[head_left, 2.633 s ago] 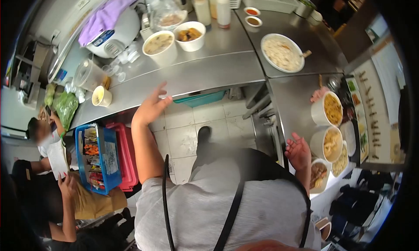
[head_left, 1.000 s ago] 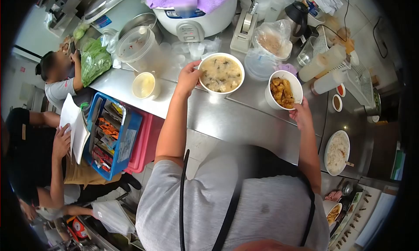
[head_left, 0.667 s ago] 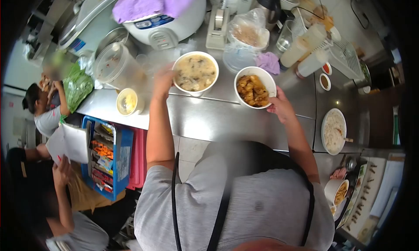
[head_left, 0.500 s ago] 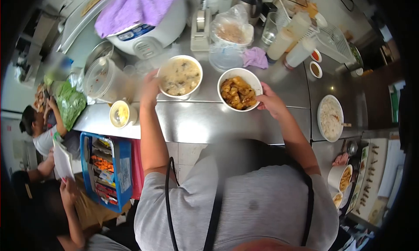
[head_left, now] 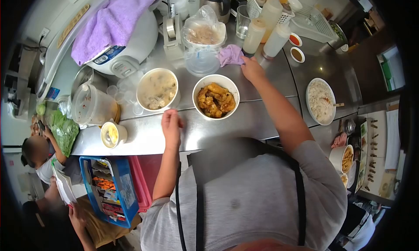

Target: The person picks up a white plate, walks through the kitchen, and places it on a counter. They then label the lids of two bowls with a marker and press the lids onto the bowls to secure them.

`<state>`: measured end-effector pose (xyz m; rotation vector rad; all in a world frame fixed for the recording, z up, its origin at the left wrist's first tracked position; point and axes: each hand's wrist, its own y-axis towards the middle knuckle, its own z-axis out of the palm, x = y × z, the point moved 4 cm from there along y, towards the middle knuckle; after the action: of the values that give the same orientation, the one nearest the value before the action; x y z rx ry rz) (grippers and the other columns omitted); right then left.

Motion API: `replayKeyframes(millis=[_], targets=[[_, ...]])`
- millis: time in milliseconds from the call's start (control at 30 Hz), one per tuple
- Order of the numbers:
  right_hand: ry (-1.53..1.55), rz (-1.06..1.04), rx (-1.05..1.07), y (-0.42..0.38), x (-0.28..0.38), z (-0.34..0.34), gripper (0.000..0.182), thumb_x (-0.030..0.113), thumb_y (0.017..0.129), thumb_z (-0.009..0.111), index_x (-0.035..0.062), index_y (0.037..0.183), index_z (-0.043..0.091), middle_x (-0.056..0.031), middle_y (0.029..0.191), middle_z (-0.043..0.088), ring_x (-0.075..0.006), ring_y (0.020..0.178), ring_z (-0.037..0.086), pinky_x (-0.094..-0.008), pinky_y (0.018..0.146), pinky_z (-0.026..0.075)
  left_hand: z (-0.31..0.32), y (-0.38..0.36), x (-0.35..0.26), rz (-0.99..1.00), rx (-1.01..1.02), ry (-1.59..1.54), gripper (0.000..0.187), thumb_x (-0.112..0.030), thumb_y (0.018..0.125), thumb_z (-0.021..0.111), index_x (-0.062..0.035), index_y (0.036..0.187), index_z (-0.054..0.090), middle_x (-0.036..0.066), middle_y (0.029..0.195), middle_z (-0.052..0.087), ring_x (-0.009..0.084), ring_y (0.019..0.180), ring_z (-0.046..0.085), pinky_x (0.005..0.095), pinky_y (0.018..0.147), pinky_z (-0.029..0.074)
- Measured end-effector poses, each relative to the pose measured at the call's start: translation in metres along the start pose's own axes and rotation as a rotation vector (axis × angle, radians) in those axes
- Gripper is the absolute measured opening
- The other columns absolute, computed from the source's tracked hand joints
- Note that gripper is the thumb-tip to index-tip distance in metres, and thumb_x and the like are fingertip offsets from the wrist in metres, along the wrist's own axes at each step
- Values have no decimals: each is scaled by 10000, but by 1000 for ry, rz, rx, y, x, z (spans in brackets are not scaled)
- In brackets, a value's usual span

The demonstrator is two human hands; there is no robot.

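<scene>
My right hand (head_left: 252, 69) reaches to the back of the counter, its fingers closed at the right edge of a crumpled purple cloth (head_left: 231, 55). In front of my body, my left hand (head_left: 172, 125) hovers with curled fingers and nothing visible in them. Just beyond it stands a white bowl of cloudy soup (head_left: 157, 90) with dark pieces. To the right of that is a white bowl (head_left: 198, 110) holding glazed brown chunks of food (head_left: 216, 100); neither hand touches it. Behind the bowls lie clear plastic lids (head_left: 202, 63).
Squeeze bottles (head_left: 254, 35) stand beyond my right hand. A bowl of rice (head_left: 321, 102) is at the right, sauce cups (head_left: 297, 55) behind it. On the left are a rice cooker (head_left: 131, 50), a plastic tub (head_left: 89, 105) and a small cup (head_left: 113, 134). Two people are at far left.
Both hands have let go of the bowls. My right hand has moved up to the purple cloth. My left hand has come back toward me, below the soup bowl.
</scene>
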<state>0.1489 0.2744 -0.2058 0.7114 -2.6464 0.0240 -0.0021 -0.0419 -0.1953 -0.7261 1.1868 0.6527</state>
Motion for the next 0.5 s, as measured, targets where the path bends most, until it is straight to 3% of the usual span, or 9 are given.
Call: replayKeyframes(millis=[100,200,300,333,433,500], targets=[[-10,-18,35,9,-6,7,219,217,744,490,161,952,532,-113,981,517,-281,843,527,-379,718,421,36,5,-3,-44,131,59,166,-123,810,471,-24,943,475,-12,697,452,59,550,429,182,480,352],[134,-94,37,8,-16,0,149,188,740,498,104,856,539,-90,878,538,-252,791,534,-348,672,421,58,28,-7,118,126,240,247,-126,789,492,-7,1005,479,27,733,472,111,652,470,221,582,396],[502,-120,14,5,-15,-45,95,150,744,511,66,785,524,-42,724,532,-159,694,521,-275,604,409,81,45,-29,414,121,666,285,-126,758,516,-11,1018,497,103,782,508,207,769,494,283,699,406],[673,-80,6,2,-14,-62,79,138,747,516,61,767,515,-20,682,515,-122,664,500,-249,584,398,89,52,-34,536,139,738,291,-135,729,534,-35,1002,524,164,867,520,298,853,485,350,760,396],[1036,-62,40,-12,-16,-77,54,109,756,522,69,733,496,31,644,473,-53,624,437,-201,549,369,126,63,-51,714,304,1019,306,-171,724,534,-51,1005,531,168,940,525,331,900,473,374,794,386],[1146,-39,60,-11,-8,-87,60,93,756,525,94,715,481,46,665,466,-45,620,417,-200,543,362,145,76,-33,637,578,1177,314,-222,743,506,-64,1012,544,176,961,543,328,905,497,383,793,393]])
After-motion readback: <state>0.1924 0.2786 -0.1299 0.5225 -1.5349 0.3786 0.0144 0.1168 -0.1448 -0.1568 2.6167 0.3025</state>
